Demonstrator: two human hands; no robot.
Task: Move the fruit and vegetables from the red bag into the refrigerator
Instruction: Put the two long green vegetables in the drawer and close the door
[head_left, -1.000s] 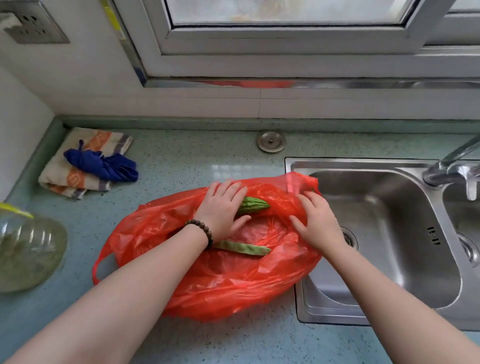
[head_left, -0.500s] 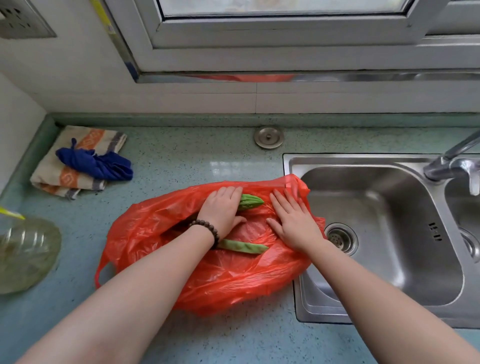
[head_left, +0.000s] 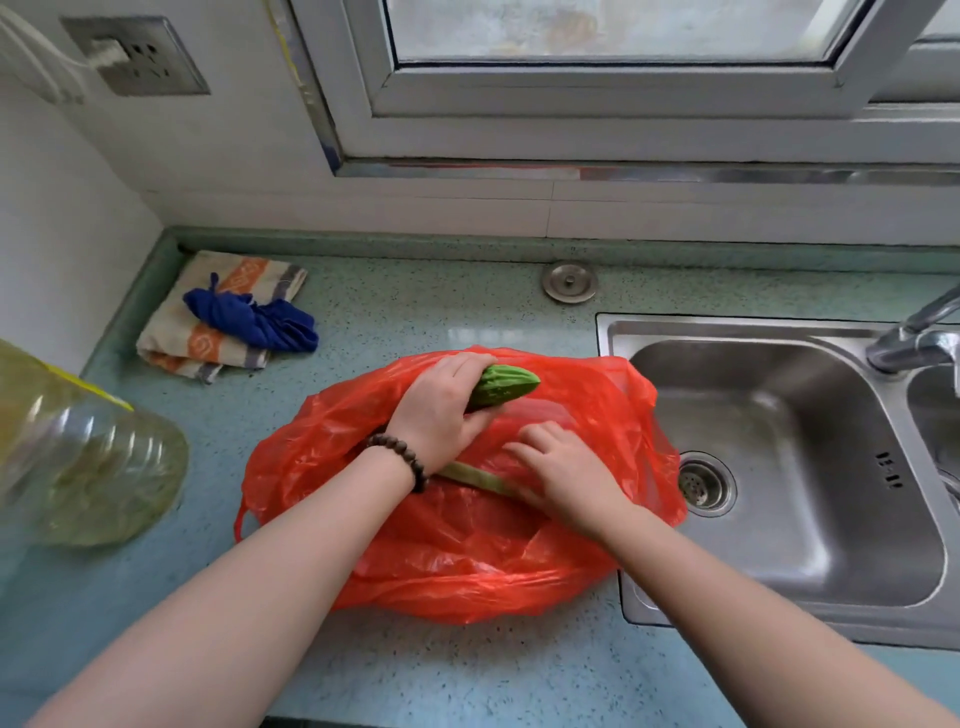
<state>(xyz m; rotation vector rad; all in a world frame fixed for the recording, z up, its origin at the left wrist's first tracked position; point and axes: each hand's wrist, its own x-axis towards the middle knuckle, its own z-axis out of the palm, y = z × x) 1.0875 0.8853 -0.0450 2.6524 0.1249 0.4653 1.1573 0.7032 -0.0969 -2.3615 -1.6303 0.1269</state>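
Observation:
A crumpled red plastic bag (head_left: 467, 561) lies on the counter, its right side hanging over the sink's rim. My left hand (head_left: 441, 410), with a bead bracelet at the wrist, is closed around a bumpy green bitter gourd (head_left: 506, 383) whose tip sticks out to the right above the bag. My right hand (head_left: 569, 473) rests flat on the bag, fingers spread, over the right end of a pale green stalk-like vegetable (head_left: 478, 477) that lies across the bag. The bag's other contents are hidden. No refrigerator is in view.
A steel double sink (head_left: 810, 467) with a tap (head_left: 914, 343) is on the right. A folded towel (head_left: 171, 338) with a blue cloth (head_left: 254, 322) on it lies at the back left. A clear oil jug (head_left: 78, 457) stands at the left. A round metal cap (head_left: 570, 281) sits by the wall.
My left hand has closed on the bitter gourd and lifted its tip off the bag. My right hand slid left and down onto the bag, over the pale stalk.

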